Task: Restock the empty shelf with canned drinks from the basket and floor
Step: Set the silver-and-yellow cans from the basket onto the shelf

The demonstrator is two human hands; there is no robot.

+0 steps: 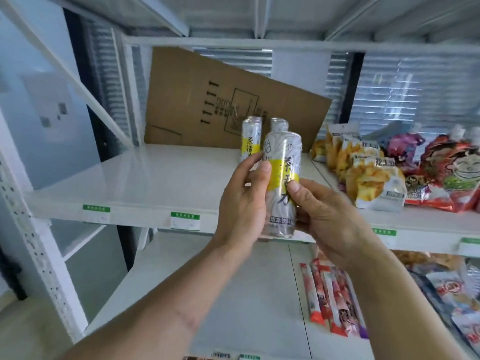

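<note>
We hold one can [281, 183] upright with both hands, in front of the shelf [145, 183] edge. Our left hand [241, 201] grips its left side and our right hand [324, 211] clamps its lower right side. Two more cans [250, 141] (same yellow label) stand on the shelf just behind our left fingers [265, 167], before a cardboard [220, 100].
</note>
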